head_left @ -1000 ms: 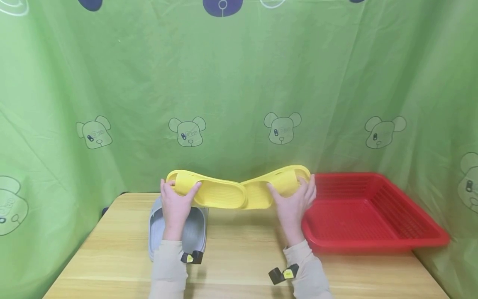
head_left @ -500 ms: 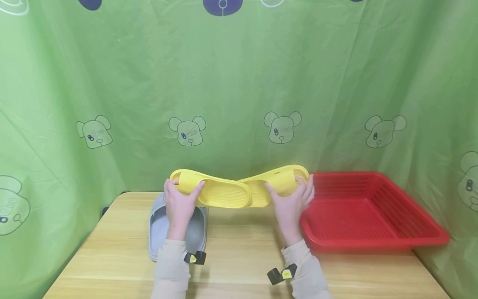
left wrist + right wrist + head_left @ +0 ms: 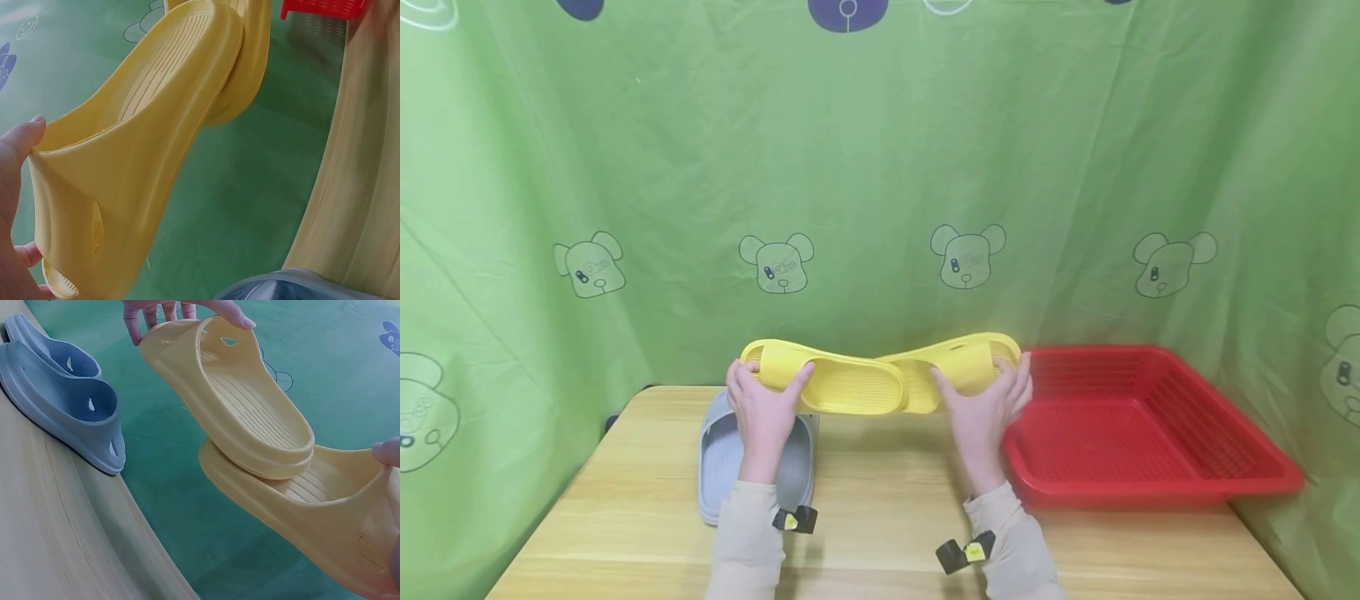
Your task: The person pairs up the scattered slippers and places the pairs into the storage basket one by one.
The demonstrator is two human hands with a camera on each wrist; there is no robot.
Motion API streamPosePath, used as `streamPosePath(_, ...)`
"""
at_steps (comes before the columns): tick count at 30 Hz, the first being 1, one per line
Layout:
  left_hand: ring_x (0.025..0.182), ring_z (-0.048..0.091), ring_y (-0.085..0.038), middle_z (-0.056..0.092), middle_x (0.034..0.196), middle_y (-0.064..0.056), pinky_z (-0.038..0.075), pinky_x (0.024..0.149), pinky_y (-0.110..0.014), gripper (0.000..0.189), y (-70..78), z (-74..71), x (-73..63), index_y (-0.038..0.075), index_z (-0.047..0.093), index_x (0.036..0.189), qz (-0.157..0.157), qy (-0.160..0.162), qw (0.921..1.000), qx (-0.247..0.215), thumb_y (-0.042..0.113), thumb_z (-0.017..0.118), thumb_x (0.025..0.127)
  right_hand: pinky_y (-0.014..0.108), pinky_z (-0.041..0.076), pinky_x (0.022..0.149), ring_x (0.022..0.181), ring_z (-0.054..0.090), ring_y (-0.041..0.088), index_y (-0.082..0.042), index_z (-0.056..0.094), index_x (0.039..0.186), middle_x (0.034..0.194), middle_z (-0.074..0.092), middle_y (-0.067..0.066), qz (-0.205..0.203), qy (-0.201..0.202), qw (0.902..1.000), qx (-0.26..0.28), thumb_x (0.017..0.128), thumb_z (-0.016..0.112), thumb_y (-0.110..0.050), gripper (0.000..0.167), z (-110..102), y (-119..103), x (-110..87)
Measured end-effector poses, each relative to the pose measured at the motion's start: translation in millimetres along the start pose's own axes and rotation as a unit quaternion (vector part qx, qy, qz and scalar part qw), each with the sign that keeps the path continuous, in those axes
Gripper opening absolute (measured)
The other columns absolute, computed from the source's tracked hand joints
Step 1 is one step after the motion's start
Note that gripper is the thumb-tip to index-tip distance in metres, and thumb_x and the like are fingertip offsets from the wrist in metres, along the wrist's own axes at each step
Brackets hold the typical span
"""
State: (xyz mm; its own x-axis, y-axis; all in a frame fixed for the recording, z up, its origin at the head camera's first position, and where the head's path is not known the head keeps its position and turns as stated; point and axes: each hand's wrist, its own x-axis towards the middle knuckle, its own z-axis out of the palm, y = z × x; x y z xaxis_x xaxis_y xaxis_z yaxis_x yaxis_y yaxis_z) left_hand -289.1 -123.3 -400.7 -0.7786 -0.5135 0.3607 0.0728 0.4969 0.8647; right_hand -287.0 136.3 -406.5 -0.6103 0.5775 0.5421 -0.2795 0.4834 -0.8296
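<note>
In the head view my left hand [image 3: 765, 417] grips a yellow slide slipper [image 3: 853, 388] by its strap end. A second yellow slipper [image 3: 964, 367] is held the same way by my right hand [image 3: 985, 417]. Both are up over the far part of the table, toes outward, heels toward each other. The right wrist view has the left-hand slipper [image 3: 250, 419] with its heel lying over the heel of the right-hand slipper [image 3: 281, 519]. In the left wrist view, the thumb lies at the strap edge of the nearer slipper [image 3: 137, 169].
A pair of grey-blue slippers [image 3: 69, 400] stands on the wooden table [image 3: 887, 508], partly behind my left forearm in the head view. To the right is a red plastic basket [image 3: 1150, 487] with perforated walls. A green curtain [image 3: 865, 167] hangs behind the table.
My left hand has moved slightly right with its slipper, so the two heels overlap more. The right hand has shifted a touch left and then stayed nearly still.
</note>
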Motion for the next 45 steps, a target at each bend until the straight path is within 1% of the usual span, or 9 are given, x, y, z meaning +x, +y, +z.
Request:
streamPosePath(7, 0.14, 0.028, -0.042, 0.023, 0.154, -0.021, 0.043, 0.102, -0.059, 0.092, 3.8, 5.2, -5.0, 0.005, 0.041, 0.118, 0.008, 0.001, 0.9999, -0.007, 0.071, 0.075, 0.065, 0.057, 0.013, 0.117, 0.147, 0.012, 0.03, -0.005, 0.043, 0.126, 0.164, 0.011, 0.006, 0.011, -0.007, 0.9999, -0.004, 0.061, 0.091, -0.041, 0.088, 2, -1, -3.1)
streamPosePath(13, 0.137, 0.03, -0.043, 0.023, 0.154, -0.021, 0.038, 0.107, -0.057, 0.09, 6.4, 10.2, -8.5, 0.005, 0.04, 0.116, 0.015, 0.004, 0.9998, -0.01, 0.07, 0.076, 0.065, 0.058, 0.013, 0.118, 0.147, 0.01, 0.03, -0.005, 0.042, 0.128, 0.164, 0.01, 0.006, 0.017, -0.017, 0.9997, -0.003, 0.061, 0.091, -0.042, 0.09, 3, -3, -4.6)
streamPosePath(19, 0.137, 0.029, -0.043, 0.024, 0.154, -0.023, 0.033, 0.113, -0.056, 0.088, 8.5, 13.4, -11.6, 0.004, 0.041, 0.115, 0.032, 0.019, 0.9992, -0.017, 0.068, 0.077, 0.066, 0.057, 0.014, 0.117, 0.147, 0.011, 0.03, -0.004, 0.043, 0.126, 0.164, 0.012, 0.009, 0.012, -0.014, 0.9998, -0.001, 0.061, 0.092, -0.039, 0.089, 4, -2, -5.2)
streamPosePath(23, 0.136, 0.029, -0.042, 0.025, 0.153, -0.023, 0.03, 0.114, -0.054, 0.086, 8.2, 15.3, -12.7, 0.004, 0.041, 0.114, 0.046, 0.031, 0.9983, -0.018, 0.065, 0.079, 0.066, 0.057, 0.014, 0.117, 0.147, 0.011, 0.03, -0.003, 0.043, 0.125, 0.163, 0.014, 0.01, 0.011, -0.015, 0.9998, -0.003, 0.061, 0.092, -0.04, 0.089, 4, -1, -4.9)
streamPosePath(33, 0.139, 0.026, -0.038, 0.023, 0.154, -0.022, 0.027, 0.116, -0.051, 0.086, 8.6, 16.8, -14.7, 0.004, 0.04, 0.113, 0.053, 0.045, 0.9973, -0.024, 0.065, 0.078, 0.067, 0.056, 0.017, 0.119, 0.147, 0.016, 0.031, -0.002, 0.042, 0.126, 0.16, 0.015, 0.013, 0.003, -0.016, 0.9999, 0.003, 0.061, 0.092, -0.04, 0.09, 5, 2, -4.1)
streamPosePath(40, 0.14, 0.025, -0.04, 0.023, 0.154, -0.024, 0.024, 0.118, -0.053, 0.084, 12.3, 20.6, -18.9, 0.003, 0.041, 0.113, 0.071, 0.061, 0.9949, -0.038, 0.06, 0.081, 0.067, 0.052, 0.019, 0.121, 0.147, 0.016, 0.029, -0.003, 0.041, 0.126, 0.16, 0.013, 0.012, 0.022, -0.025, 0.9993, 0.016, 0.062, 0.091, -0.04, 0.09, 4, 0, -4.5)
streamPosePath(45, 0.141, 0.025, -0.041, 0.021, 0.156, -0.023, 0.023, 0.118, -0.055, 0.087, 16.4, 23.9, -23.9, 0.004, 0.041, 0.115, 0.068, 0.056, 0.9956, -0.034, 0.061, 0.082, 0.065, 0.05, 0.02, 0.121, 0.146, 0.018, 0.028, -0.004, 0.041, 0.125, 0.16, 0.013, 0.01, 0.032, -0.025, 0.9989, 0.021, 0.061, 0.092, -0.039, 0.088, 5, -1, -5.7)
